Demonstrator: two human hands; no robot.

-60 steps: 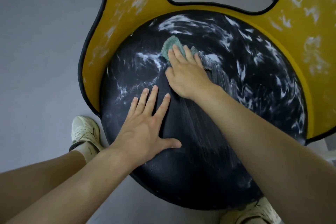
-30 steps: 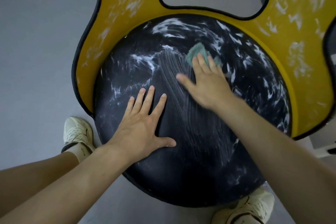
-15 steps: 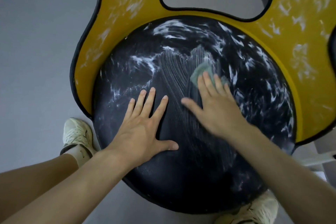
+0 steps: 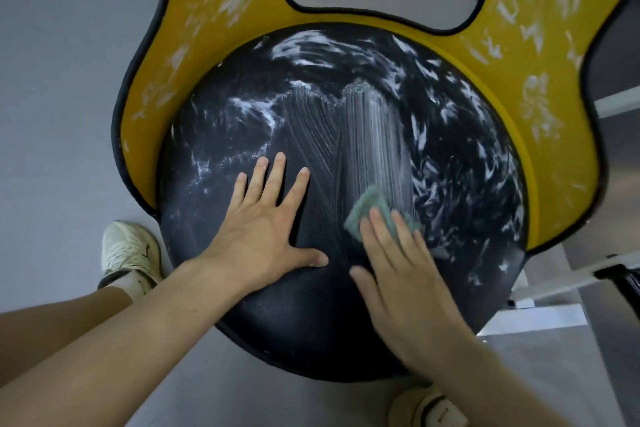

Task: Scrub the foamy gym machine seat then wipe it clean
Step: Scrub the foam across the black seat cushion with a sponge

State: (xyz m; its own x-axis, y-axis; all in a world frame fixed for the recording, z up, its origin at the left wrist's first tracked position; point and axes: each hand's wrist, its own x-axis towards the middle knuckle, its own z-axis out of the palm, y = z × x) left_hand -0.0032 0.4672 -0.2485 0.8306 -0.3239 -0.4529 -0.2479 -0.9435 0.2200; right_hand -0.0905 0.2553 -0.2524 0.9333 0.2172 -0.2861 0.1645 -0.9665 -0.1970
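Left hand flat, splayed on seat; right hand straight-fingered, pressing sponge.

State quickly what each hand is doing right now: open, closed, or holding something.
Left hand: open, fingers spread flat on the black seat.
Right hand: open, straight fingers pressing a green scrubbing pad onto the seat.
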